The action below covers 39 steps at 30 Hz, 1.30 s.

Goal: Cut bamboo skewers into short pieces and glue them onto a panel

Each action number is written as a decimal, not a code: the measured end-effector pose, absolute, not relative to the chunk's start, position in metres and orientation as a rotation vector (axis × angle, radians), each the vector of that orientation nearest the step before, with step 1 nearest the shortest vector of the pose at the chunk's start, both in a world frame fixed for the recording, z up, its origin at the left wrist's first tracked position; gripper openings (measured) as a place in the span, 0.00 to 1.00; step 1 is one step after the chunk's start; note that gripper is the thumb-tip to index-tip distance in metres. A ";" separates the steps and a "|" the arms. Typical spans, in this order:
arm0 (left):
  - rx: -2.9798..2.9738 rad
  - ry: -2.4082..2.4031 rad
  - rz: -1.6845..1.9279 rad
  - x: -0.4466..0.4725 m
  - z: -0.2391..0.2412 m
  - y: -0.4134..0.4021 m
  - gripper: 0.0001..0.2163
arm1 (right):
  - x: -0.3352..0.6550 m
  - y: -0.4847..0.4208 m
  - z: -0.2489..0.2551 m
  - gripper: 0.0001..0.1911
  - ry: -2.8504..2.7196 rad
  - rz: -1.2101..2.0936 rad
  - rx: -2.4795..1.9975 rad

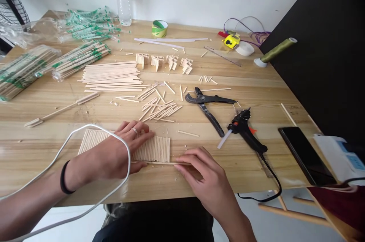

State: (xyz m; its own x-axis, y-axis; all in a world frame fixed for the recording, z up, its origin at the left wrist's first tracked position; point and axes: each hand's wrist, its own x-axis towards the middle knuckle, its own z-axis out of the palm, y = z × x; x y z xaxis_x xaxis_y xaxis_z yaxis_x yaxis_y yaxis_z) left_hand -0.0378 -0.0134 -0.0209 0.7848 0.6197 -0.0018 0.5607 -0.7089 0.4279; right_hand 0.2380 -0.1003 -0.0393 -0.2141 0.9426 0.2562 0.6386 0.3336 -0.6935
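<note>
One spread left hand (118,149) steadies the stick panel (156,150); the right hand (203,171) pinches a long stick (164,163), apparently aligning it; flush seating needs care.

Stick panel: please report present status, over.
Left hand spread over stick panel. Right hand pinching thin stick along near edge. White cable crosses left hand in view.

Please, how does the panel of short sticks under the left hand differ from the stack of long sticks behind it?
The panel of short sticks has its sticks running front to back, whereas those in the stack of long sticks run sideways. The panel's front edge looks quite even; the stack's ends are ragged. The left hand lies on the panel, while no hand touches the stack. Both have pale, wood-coloured sticks laid side by side.
</note>
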 end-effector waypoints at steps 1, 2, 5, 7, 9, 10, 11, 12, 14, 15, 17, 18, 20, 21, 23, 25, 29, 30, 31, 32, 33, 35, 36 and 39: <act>2.562 0.891 0.200 -0.036 -0.021 -0.014 0.29 | 0.238 -0.100 -0.039 0.06 -1.944 0.608 -1.379; 2.551 0.897 0.202 -0.035 -0.020 -0.014 0.28 | 0.237 -0.101 -0.040 0.07 -1.941 0.619 -1.374; 2.509 0.926 0.204 -0.032 -0.018 -0.016 0.26 | 0.235 -0.102 -0.041 0.08 -1.934 0.631 -1.374; 2.499 0.936 0.205 -0.030 -0.016 -0.016 0.25 | 0.234 -0.102 -0.041 0.09 -1.936 0.629 -1.381; 2.501 0.943 0.208 -0.027 -0.015 -0.017 0.25 | 0.233 -0.102 -0.041 0.09 -1.934 0.615 -1.385; 2.503 0.947 0.211 -0.026 -0.015 -0.017 0.25 | 0.232 -0.102 -0.041 0.10 -1.932 0.606 -1.386; 2.502 0.953 0.213 -0.025 -0.014 -0.018 0.25 | 0.232 -0.103 -0.041 0.10 -1.929 0.599 -1.385; 2.498 0.959 0.212 -0.024 -0.014 -0.018 0.25 | 0.231 -0.103 -0.041 0.10 -1.927 0.594 -1.384; 2.485 0.955 0.209 -0.023 -0.013 -0.018 0.25 | 0.231 -0.103 -0.041 0.10 -1.927 0.599 -1.380; 2.478 0.944 0.205 -0.023 -0.013 -0.018 0.25 | 0.231 -0.103 -0.041 0.10 -1.929 0.611 -1.381; 2.469 0.902 0.200 -0.024 -0.013 -0.017 0.27 | 0.231 -0.102 -0.042 0.09 -1.927 0.636 -1.387; 2.468 0.878 0.201 -0.025 -0.012 -0.017 0.26 | 0.231 -0.102 -0.042 0.09 -1.928 0.646 -1.390; 2.468 0.843 0.194 -0.027 -0.011 -0.016 0.22 | 0.232 -0.102 -0.042 0.09 -1.938 0.655 -1.395; 2.467 0.831 0.192 -0.028 -0.010 -0.015 0.19 | 0.232 -0.102 -0.042 0.10 -1.947 0.650 -1.394; 2.467 0.815 0.190 -0.029 -0.009 -0.015 0.16 | 0.233 -0.102 -0.043 0.13 -1.969 0.630 -1.391; 2.469 0.814 0.186 -0.029 -0.007 -0.015 0.16 | 0.233 -0.102 -0.043 0.13 -1.989 0.604 -1.395; 2.481 0.824 0.172 -0.027 -0.007 -0.016 0.15 | 0.231 -0.100 -0.044 0.10 -2.023 0.548 -1.409; 2.483 0.827 0.176 -0.026 -0.007 -0.016 0.15 | 0.230 -0.099 -0.044 0.10 -2.030 0.532 -1.405; 2.483 0.829 0.182 -0.026 -0.007 -0.016 0.15 | 0.229 -0.099 -0.044 0.10 -2.030 0.518 -1.403; 2.484 0.829 0.197 -0.026 -0.007 -0.016 0.15 | 0.228 -0.098 -0.044 0.10 -2.026 0.510 -1.404; 2.485 0.825 0.217 -0.026 -0.007 -0.016 0.15 | 0.227 -0.098 -0.043 0.09 -2.016 0.506 -1.412; 2.489 0.810 0.254 -0.025 -0.007 -0.016 0.14 | 0.225 -0.098 -0.042 0.09 -1.989 0.503 -1.438; 2.492 0.803 0.266 -0.025 -0.007 -0.016 0.14 | 0.224 -0.098 -0.042 0.08 -1.976 0.500 -1.452; 2.490 0.802 0.267 -0.024 -0.007 -0.016 0.14 | 0.221 -0.099 -0.043 0.07 -1.957 0.471 -1.462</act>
